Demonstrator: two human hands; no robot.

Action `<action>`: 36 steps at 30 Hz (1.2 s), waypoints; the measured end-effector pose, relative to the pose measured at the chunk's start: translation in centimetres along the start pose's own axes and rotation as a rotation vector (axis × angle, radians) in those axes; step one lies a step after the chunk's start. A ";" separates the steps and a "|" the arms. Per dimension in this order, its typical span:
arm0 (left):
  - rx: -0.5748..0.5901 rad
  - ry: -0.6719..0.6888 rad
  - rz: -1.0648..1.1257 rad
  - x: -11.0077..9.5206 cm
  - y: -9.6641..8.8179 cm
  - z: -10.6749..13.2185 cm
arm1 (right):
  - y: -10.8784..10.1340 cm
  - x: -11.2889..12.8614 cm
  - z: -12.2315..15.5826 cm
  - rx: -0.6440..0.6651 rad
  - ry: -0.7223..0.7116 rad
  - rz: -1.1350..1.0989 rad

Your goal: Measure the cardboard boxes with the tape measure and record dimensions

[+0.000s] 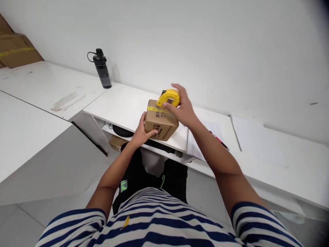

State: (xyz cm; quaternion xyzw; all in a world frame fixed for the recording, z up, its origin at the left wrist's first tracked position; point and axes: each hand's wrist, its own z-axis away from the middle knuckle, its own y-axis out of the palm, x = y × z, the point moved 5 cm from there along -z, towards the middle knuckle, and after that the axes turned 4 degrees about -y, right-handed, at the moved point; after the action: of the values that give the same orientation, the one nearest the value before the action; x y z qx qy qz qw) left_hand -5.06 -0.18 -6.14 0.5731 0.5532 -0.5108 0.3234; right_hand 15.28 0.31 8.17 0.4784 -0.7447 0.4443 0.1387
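Observation:
A small brown cardboard box [164,124] with dark printing rests on the white shelf top in front of me. Across its upper face runs a strip of yellow tape [152,108]. My left hand [143,133] grips the box's left side, its thumb lying along the near face. Above the box's far right part, my right hand [185,109] is closed on a yellow tape measure [169,98]. The thumb sits on the near side of the case, and the fingers behind it are partly hidden and slightly blurred.
A dark water bottle [102,70] stands by the wall at the left. Papers [197,144] and a red-and-black pen [218,139] lie to the right. Larger cartons [19,51] are at the far left. Below the top, a lower shelf holds another small box [115,142].

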 end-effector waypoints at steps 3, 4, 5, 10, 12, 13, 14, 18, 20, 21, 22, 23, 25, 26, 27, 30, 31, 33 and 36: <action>-0.075 0.048 0.020 -1.5 -0.2 0.2 | 2.8 0.3 -2.8 0.161 -0.092 0.037; -0.102 0.068 0.021 -2.4 -0.7 0.1 | 3.3 0.1 -3.1 0.180 -0.092 0.024; -0.114 0.077 0.019 -3.4 -1.2 -0.2 | 3.5 -0.2 -3.1 0.184 -0.082 0.010; 0.048 -0.028 -0.049 -6.1 -1.8 -2.6 | 3.6 -1.4 -2.3 0.206 -0.070 0.031; 0.076 -0.017 -0.076 -6.0 -1.4 -3.2 | 3.7 -1.4 -2.0 0.219 -0.097 0.063; 0.068 -0.005 -0.074 -5.7 -1.2 -3.3 | 3.8 -1.5 -1.9 0.222 -0.107 0.082; 0.055 0.005 -0.063 -5.4 -1.0 -3.3 | 3.9 -1.5 -1.8 0.225 -0.113 0.101; 0.006 0.019 -0.021 -4.3 -0.6 -2.9 | 4.2 -1.5 -1.4 0.242 -0.121 0.156; -0.020 0.025 -0.019 -4.3 -0.5 -2.7 | 4.2 -1.4 -1.3 0.252 -0.128 0.163; -0.031 0.022 -0.023 -4.4 -0.5 -2.6 | 4.3 -1.3 -1.3 0.255 -0.130 0.163; -0.041 0.016 -0.029 -4.5 -0.5 -2.5 | 4.3 -1.2 -1.4 0.257 -0.128 0.162; -0.050 0.007 -0.036 -4.6 -0.5 -2.4 | 4.3 -1.1 -1.4 0.258 -0.122 0.160; -0.071 -0.013 -0.054 -4.9 -0.6 -2.1 | 4.3 -1.0 -1.6 0.258 -0.105 0.157; -0.083 -0.019 -0.063 -5.0 -0.7 -2.0 | 4.3 -0.9 -1.6 0.260 -0.096 0.155; -0.094 -0.021 -0.071 -5.1 -0.8 -1.9 | 4.3 -0.9 -1.7 0.264 -0.090 0.151; -0.115 -0.015 -0.078 -5.1 -0.8 -1.8 | 4.3 -1.0 -1.7 0.274 -0.090 0.147; -0.121 -0.010 -0.075 -5.1 -0.7 -1.7 | 4.3 -1.0 -1.7 0.278 -0.094 0.150; -0.149 -0.004 -0.063 -4.9 -0.4 -1.6 | 4.3 -1.0 -1.7 0.286 -0.101 0.157; -0.231 -0.005 -0.028 -4.6 0.2 -1.4 | 4.2 -0.8 -1.7 0.294 -0.102 0.169</action>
State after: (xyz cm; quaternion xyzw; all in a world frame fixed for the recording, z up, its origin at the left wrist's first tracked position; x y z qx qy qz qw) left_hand -3.94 -0.34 -1.43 0.5228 0.6157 -0.4495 0.3816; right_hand 11.77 2.74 6.38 0.4510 -0.7153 0.5337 -0.0088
